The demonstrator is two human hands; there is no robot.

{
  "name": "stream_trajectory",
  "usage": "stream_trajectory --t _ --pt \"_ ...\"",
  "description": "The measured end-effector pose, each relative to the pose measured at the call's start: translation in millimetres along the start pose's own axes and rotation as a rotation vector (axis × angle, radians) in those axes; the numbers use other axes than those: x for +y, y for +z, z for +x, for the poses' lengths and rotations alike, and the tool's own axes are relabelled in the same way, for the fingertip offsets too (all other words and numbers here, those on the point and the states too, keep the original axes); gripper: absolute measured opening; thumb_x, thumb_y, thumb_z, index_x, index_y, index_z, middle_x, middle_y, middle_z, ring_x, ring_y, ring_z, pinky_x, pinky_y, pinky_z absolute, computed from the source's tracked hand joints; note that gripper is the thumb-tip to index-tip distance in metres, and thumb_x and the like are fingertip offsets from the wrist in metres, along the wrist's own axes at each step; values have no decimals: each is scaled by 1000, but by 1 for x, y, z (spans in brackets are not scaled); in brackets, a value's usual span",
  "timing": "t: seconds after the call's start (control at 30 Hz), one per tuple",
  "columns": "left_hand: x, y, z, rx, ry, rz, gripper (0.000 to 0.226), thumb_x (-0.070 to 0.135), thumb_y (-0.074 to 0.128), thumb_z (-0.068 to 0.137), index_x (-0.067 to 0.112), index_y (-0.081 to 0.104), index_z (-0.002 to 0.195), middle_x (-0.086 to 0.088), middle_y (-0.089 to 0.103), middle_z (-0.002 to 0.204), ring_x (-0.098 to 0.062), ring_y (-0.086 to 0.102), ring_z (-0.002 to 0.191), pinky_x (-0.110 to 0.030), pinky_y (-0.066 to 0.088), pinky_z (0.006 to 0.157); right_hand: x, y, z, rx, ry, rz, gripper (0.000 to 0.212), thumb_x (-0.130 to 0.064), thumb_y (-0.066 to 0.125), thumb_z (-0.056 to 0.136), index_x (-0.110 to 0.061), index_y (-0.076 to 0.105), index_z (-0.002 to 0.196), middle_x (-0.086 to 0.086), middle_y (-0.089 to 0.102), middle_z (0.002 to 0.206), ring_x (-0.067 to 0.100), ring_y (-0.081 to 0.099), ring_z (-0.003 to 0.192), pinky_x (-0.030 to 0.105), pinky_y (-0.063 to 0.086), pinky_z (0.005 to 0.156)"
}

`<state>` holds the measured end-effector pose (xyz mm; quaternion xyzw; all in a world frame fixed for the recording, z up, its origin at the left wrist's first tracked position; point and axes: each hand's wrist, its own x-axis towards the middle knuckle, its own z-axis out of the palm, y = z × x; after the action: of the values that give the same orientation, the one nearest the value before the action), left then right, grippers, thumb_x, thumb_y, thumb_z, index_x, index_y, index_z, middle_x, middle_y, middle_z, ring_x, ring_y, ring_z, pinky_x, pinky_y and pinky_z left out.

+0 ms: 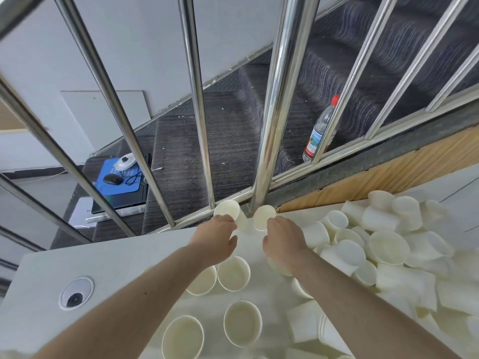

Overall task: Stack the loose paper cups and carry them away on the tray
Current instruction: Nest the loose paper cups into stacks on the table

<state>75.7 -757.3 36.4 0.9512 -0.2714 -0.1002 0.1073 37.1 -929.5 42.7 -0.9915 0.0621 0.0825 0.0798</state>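
Two white paper cups lie at the far edge of the white table, against the railing. My left hand reaches to the left cup, fingers curled round its side. My right hand grips the right cup, whose mouth faces me. Several upright cups stand below my wrists. A big heap of loose cups lies to the right. No tray is visible.
Steel railing bars rise just behind the table edge, with carpeted stairs beyond. A water bottle stands on a stair. A cable grommet sits in the table at the left. A mouse and blue pad lie below.
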Motion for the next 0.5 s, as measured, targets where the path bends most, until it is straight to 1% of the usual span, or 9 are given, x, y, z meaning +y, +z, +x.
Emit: stream_trajectory --t 0.03,0.07,0.13,0.17,0.23,0.3,0.4,0.47,0.5 --pt "-1 -2 -4 -15 18 48 33 30 41 96 16 61 118 8 53 125 -17 46 119 -33 46 87 0 0 -5 15 -7 30 8 -15 51 90 -15 55 83 5 56 92 22 57 91 28 40 68" --pt "-2 -5 -10 -34 32 99 33 30 40 96 16 62 115 6 55 122 -18 47 116 -34 47 87 -1 1 -11 25 -7 72 9 -15 51 90 -13 60 88 5 60 94 23 58 92 29 44 71" --pt "-4 -8 -17 -65 28 170 33 30 39 96 16 65 110 4 59 115 -20 49 111 -37 48 88 -3 7 -19 23 14 164 21 -13 50 86 -8 67 97 6 67 96 26 61 94 34 51 77" --pt "-4 -10 -20 -83 20 196 33 31 39 96 15 66 107 3 60 112 -21 50 110 -38 48 88 -4 10 -23 19 20 195 23 -12 48 84 -8 68 95 7 68 93 27 62 92 34 52 77" --pt "-4 -13 -26 -129 15 249 33 30 39 96 15 66 106 0 62 109 -22 52 109 -37 48 88 -5 17 -31 -19 6 206 25 -11 46 82 -9 69 92 7 69 90 27 62 90 35 52 77" --pt "-3 -14 -31 -176 9 275 33 29 38 96 16 66 107 -3 62 108 -22 52 108 -36 45 88 -4 23 -39 -56 -19 216 26 -11 44 84 -10 68 94 6 68 95 27 61 93 32 49 77" --pt "-2 -12 -36 -233 5 264 35 33 35 98 18 65 107 -3 62 107 -21 51 105 -34 40 90 -2 28 -52 -103 -44 241 30 -14 44 87 -15 66 107 3 66 106 25 60 100 28 45 79" --pt "-1 -11 -39 -245 -12 227 35 36 34 100 19 64 109 -3 61 108 -20 48 100 -33 38 89 0 30 -57 -131 -65 260 35 -15 43 87 -16 63 116 3 66 112 24 60 105 28 46 82" --pt "1 -10 -40 -240 -9 206 35 37 35 100 19 64 108 -2 61 107 -20 49 102 -32 37 88 1 29 -60 -129 -71 275 38 -15 43 87 -17 62 120 2 66 114 24 61 106 29 47 84"
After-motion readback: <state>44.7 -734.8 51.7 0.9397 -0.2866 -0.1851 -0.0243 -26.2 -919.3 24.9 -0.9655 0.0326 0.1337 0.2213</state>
